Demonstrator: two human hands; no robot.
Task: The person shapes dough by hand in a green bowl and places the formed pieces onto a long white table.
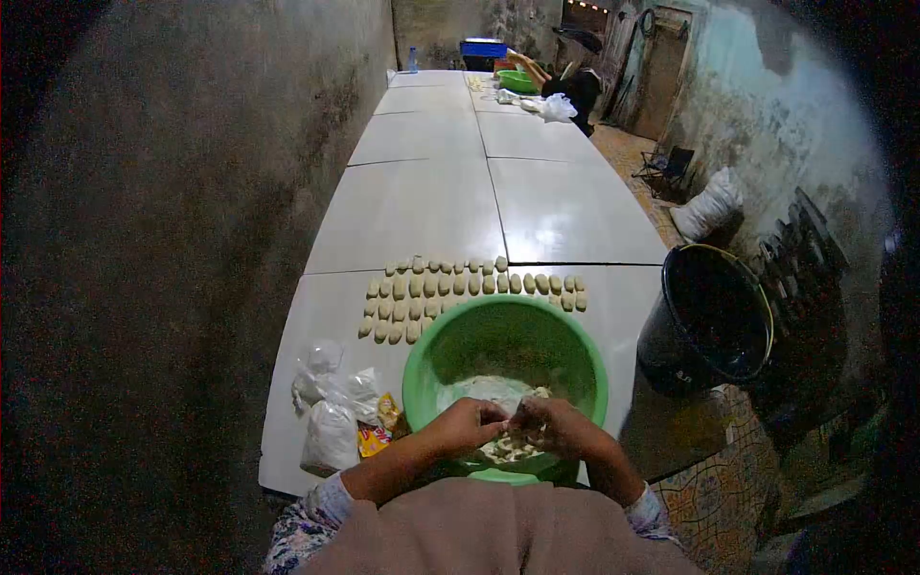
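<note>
A green basin (pixel 575 335) stands at the near edge of the table, with white flour (pixel 489 389) and pale crumbly dough (pixel 513 448) inside. Over it my left hand (pixel 470 424) and my right hand (pixel 551 426) meet, fingers curled inward and pressed close together. A small pale bit, which looks like dough, shows between the fingertips; most of it is hidden. Beyond the basin, rows of small oval dough pieces (pixel 428 286) lie on the white tabletop, some partly covered by the rim.
Left of the basin sit plastic bags of white powder (pixel 331 436) and yellow packets (pixel 376 440). A black bucket (pixel 661 355) stands at the right. At the table's far end (pixel 431 91), another person leans near a second green basin (pixel 518 82). A white sack (pixel 709 206) rests by the wall.
</note>
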